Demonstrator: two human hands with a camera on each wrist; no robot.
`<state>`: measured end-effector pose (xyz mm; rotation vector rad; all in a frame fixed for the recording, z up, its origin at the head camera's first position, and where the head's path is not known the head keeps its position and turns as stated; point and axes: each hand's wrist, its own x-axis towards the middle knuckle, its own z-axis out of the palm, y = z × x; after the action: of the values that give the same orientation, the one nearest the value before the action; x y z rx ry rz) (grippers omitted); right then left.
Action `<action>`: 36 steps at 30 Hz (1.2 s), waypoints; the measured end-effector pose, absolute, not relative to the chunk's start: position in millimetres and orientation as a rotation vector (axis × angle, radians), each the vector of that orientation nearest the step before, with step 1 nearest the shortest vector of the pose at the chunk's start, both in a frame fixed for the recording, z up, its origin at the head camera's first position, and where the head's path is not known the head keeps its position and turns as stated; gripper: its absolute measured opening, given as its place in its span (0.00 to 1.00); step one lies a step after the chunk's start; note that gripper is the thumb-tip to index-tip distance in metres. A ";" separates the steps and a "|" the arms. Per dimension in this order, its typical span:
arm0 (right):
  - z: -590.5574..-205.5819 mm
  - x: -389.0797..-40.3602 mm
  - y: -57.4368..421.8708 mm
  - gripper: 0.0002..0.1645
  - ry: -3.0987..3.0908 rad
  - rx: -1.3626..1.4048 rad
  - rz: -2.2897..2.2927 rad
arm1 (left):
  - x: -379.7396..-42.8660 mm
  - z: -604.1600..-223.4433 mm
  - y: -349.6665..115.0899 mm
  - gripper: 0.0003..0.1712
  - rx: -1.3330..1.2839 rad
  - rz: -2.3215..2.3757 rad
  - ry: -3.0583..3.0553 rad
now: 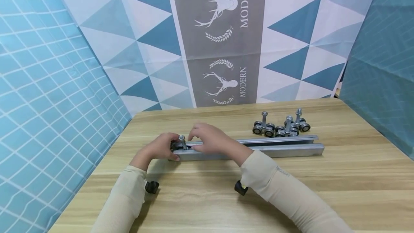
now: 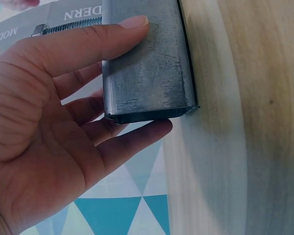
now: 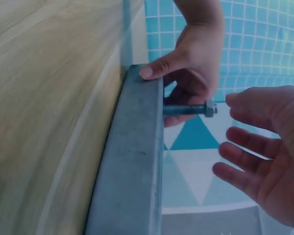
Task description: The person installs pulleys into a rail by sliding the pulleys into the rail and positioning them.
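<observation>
Cream-sleeved hands (image 1: pixel 160 146) (image 1: pixel 211 139) curve: left grips the metal rail (image 1: pixel 291 151), right seemingly clear.

Just left of center, the end of a metal channel (image 1: pixel 281 151) is blocked by the left hand (image 1: pixel 161 146), its top by an upright bolt (image 1: pixel 182 142). A small gap is left between bolt and right hand (image 1: pixel 209 138). Behind the channel, right of center, passage is hindered by three wheeled trolleys (image 1: pixel 287 129); free tabletop (image 1: pixel 194 197) is found between the forearms (image 1: pixel 288 193), lower center.
</observation>
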<state>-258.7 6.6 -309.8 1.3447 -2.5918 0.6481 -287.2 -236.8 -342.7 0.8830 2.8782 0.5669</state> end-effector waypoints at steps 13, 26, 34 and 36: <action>-305.7 -247.5 57.5 0.16 -2.621 1.398 0.612 | -285.3 -342.6 -236.5 0.23 0.865 0.551 2.886; -309.3 -236.3 105.0 0.14 -2.600 1.259 0.640 | -285.1 -343.9 -236.9 0.22 0.829 0.592 2.876; -304.9 -234.0 136.7 0.14 -2.610 1.152 0.676 | -285.5 -345.0 -236.5 0.22 0.829 0.607 2.879; -303.9 -234.1 144.0 0.14 -2.607 1.132 0.665 | -285.3 -344.9 -236.3 0.23 0.827 0.607 2.881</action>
<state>-234.1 144.0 -303.9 1.1324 -2.6072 0.6654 -285.3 -236.3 -344.9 0.8265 2.8806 0.6069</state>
